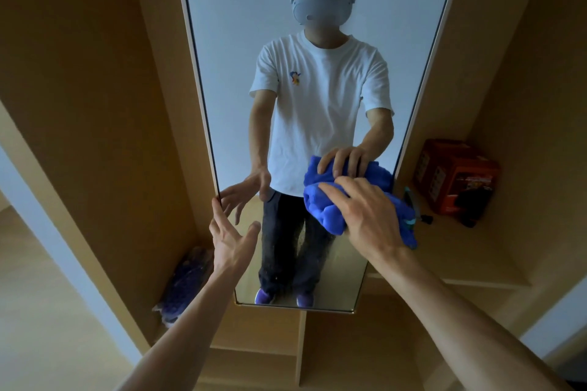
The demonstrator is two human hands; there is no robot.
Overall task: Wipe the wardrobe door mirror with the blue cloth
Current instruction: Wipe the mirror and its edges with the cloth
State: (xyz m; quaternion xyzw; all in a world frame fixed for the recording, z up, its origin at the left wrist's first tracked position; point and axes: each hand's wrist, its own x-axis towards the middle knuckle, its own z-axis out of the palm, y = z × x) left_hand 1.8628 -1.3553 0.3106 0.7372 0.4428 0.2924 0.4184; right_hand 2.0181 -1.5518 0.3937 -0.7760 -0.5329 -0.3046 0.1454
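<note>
Under my right hand (pixel 371 213), which grips it, the bunched blue terry cloth (pixel 324 209) presses the tall wardrobe-door mirror (pixel 254 41) near its right edge; most glass stretches up-left, and my left hand (pixel 230 238) is spread open.

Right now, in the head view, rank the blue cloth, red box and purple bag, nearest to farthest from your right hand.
1. Blue cloth, under the right hand, on the mirror.
2. Red box, on the shelf to its right.
3. Purple bag, low at far left.

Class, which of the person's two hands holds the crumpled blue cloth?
The right hand, gripping the crumpled blue cloth against the wardrobe door mirror; the left hand is empty, fingers spread at the mirror's left edge.
</note>
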